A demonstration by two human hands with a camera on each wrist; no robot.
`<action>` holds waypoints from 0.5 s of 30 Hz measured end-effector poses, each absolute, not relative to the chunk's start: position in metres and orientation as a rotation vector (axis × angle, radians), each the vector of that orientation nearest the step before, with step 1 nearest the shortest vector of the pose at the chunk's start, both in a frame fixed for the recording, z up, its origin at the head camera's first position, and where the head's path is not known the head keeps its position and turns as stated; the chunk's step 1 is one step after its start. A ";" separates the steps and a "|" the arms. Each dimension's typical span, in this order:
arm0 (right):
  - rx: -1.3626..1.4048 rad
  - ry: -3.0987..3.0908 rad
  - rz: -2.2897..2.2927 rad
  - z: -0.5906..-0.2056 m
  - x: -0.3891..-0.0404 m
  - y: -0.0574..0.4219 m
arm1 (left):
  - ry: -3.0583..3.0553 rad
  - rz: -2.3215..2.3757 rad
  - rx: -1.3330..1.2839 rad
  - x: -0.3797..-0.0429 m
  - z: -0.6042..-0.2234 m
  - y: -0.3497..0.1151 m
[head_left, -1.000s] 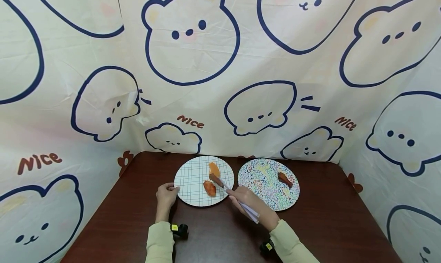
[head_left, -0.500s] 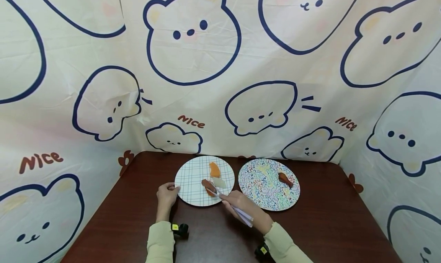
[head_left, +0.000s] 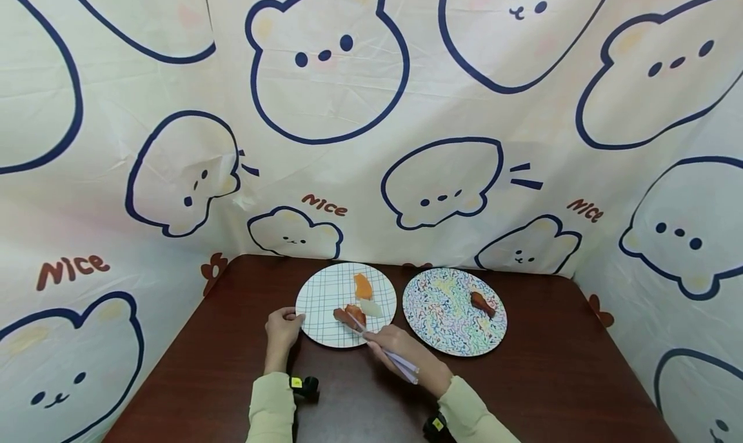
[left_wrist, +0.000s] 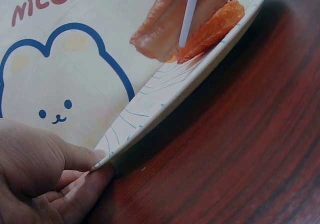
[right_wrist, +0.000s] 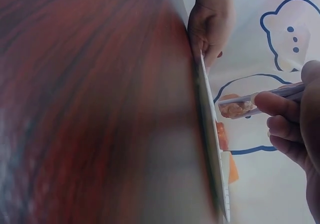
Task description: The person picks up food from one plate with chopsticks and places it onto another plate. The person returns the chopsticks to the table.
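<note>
My left hand (head_left: pixel 282 334) pinches the left rim of a white plate with a grid pattern (head_left: pixel 318 295), thumb on top and fingers below. With my right hand (head_left: pixel 413 354) I grip a pair of pale purple chopsticks (head_left: pixel 403 368). Their tips hold a brown piece of meat, like a chicken wing (left_wrist: pixel 155 29), raised over the plate in the right wrist view (right_wrist: pixel 235 109). Just behind it lies a reddish-orange piece of cooked meat (head_left: pixel 355 313), partly covered in the head view. An orange slice (head_left: pixel 363 287) and a thin pale piece (head_left: pixel 371 309) lie farther back.
To the right stands a multicoloured speckled plate (head_left: pixel 435 314) bearing a brown drumstick (head_left: pixel 482 305). Both plates rest on a dark reddish-brown table (head_left: pixel 545 365). A cloth printed with bears (head_left: pixel 441 108) hangs around the back and sides.
My right hand has moved left and slightly toward me, carrying the meat in the chopsticks from beside the orange slice past the reddish piece. The pale piece came into view. My left hand stays at the rim.
</note>
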State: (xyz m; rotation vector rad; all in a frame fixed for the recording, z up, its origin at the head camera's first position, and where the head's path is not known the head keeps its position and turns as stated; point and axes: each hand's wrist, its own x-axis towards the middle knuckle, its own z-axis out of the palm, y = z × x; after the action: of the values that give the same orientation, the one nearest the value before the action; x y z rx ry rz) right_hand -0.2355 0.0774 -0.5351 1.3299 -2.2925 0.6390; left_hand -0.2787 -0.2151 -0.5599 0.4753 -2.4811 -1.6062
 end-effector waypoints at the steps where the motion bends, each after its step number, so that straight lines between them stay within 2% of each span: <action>1: 1.332 -2.294 0.646 -0.534 -0.235 0.076 | -2.482 -1.607 0.474 -0.279 -0.560 -0.215; 15: 1.416 -2.208 0.690 -0.536 -0.241 0.066 | -2.473 -1.580 0.478 -0.280 -0.562 -0.215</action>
State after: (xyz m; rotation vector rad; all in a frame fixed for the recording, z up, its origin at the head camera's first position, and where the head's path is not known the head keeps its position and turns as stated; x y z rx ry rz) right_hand -0.2408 0.0655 -0.5361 1.4157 -2.2083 0.6905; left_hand -0.2796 -0.2152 -0.5619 0.4784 -2.4734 -1.5802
